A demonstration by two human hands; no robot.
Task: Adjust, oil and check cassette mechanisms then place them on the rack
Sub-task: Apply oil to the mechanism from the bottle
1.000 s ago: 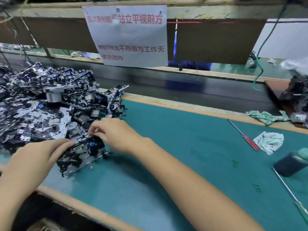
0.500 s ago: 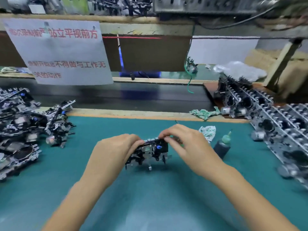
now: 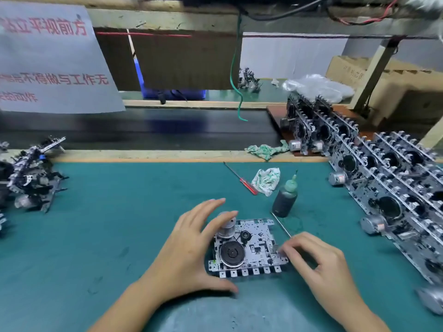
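Down onto the desk (image 3: pixel 119 224) goes the cassette mechanism (image 3: pixel 247 248), lying flat now between both hands, no longer lifted. Left hand (image 3: pixel 189 250) is bracing its side, fingers spread and relaxed over the motor (image 3: pixel 227 227). Right hand (image 3: pixel 318 262) is curling around the thin probe (image 3: pixel 280 224). Best keeping the brace steady; oil bottle (image 3: pixel 285 200) is waiting just behind.

A white paper sign (image 3: pixel 51 61) at the upper left of the frame carries red Chinese characters, cut off at its left: "站立平视前方", "不得做与工作无", "的动作". Print on the cardboard box (image 3: pixel 383 75) at upper right is too blurred to read.
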